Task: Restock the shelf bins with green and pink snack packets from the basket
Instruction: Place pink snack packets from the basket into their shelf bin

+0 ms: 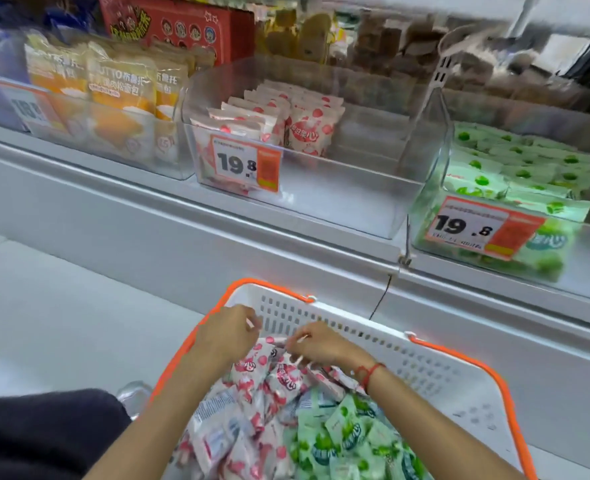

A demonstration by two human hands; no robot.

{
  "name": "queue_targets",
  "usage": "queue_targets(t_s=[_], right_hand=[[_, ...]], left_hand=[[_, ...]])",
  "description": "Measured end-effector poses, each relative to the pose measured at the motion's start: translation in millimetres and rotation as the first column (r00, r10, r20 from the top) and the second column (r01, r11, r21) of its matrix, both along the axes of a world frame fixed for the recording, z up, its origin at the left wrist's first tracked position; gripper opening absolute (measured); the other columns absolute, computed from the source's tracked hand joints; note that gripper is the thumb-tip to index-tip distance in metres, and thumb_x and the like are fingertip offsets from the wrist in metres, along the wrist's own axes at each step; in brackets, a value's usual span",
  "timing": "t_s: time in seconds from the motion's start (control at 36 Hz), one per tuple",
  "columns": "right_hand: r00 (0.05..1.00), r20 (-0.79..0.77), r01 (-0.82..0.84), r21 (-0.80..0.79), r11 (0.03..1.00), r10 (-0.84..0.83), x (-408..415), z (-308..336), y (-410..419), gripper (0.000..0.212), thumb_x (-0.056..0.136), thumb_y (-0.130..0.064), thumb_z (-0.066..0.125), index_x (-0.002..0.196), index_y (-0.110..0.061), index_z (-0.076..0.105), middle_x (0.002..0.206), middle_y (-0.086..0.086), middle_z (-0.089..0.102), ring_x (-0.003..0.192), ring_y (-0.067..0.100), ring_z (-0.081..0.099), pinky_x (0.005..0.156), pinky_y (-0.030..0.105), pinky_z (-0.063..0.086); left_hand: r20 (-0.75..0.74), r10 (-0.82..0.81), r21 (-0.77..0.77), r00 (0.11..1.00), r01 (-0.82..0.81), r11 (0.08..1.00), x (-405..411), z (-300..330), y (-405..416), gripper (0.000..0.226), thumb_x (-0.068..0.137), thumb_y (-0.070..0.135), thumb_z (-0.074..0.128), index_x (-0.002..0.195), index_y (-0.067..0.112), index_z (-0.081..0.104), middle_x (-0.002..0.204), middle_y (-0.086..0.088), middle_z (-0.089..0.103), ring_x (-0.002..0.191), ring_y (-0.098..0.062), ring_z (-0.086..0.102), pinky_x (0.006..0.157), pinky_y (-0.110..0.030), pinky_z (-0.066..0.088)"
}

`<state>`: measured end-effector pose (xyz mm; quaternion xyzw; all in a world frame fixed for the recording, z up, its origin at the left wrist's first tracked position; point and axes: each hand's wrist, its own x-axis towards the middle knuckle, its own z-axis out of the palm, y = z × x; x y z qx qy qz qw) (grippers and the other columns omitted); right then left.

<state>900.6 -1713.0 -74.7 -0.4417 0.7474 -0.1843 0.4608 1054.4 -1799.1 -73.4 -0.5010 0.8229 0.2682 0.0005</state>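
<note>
Both hands, left hand (225,332) and right hand (316,346), pinch light, crinkly pink-and-white plastic snack packets (269,375) in the white orange-rimmed basket (425,372); sealed edges likely grip best.

Both hands, left hand (224,336) and right hand (321,348), reach into the white basket (425,368) and grip pink packets (272,379); green packets (342,438) lie beside them (the pink bin (338,188) above is half filled).
</note>
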Motion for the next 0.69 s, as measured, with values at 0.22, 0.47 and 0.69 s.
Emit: queue_targets(t_s=[0.22, 0.47, 0.69], right_hand=[[1.000, 0.030, -0.010, 0.073, 0.997, 0.007, 28, -90, -4, 0.021, 0.094, -0.033, 0.053, 0.080, -0.018, 0.055, 0.059, -0.005, 0.046, 0.049, 0.007, 0.039, 0.047, 0.018, 0.034], [0.982, -0.090, 0.168, 0.028, 0.985, -0.165, 43, -130, -19, 0.033, 0.094, -0.026, 0.049, 0.064, -0.020, 0.036, 0.070, 0.006, 0.057, 0.061, 0.016, 0.051, 0.054, 0.027, 0.037], [0.996, 0.036, 0.087, -0.036, 0.996, -0.086, 14, -100, -12, 0.017, 0.092, -0.017, 0.059, 0.104, -0.004, 0.061, 0.102, 0.016, 0.068, 0.092, 0.023, 0.064, 0.088, 0.038, 0.053]], left_hand=[[0.313, -0.243, 0.206, 0.918, 0.184, 0.961, 29, -85, 19, 0.049, 0.097, 0.014, 0.036, 0.145, 0.024, 0.036, 0.146, -0.006, 0.045, 0.133, -0.026, 0.043, 0.107, -0.032, 0.036], [0.184, -0.269, 0.320, 0.945, 0.201, 0.926, 38, -105, 18, 0.053, 0.094, 0.010, 0.040, 0.140, 0.036, 0.043, 0.145, -0.003, 0.047, 0.130, -0.022, 0.045, 0.106, -0.030, 0.037], [-0.141, 0.119, 0.241, 0.983, -0.082, 0.967, 21, -88, 10, 0.038, 0.098, 0.036, 0.048, 0.126, 0.011, 0.055, 0.122, -0.003, 0.061, 0.103, -0.017, 0.059, 0.093, -0.029, 0.047]])
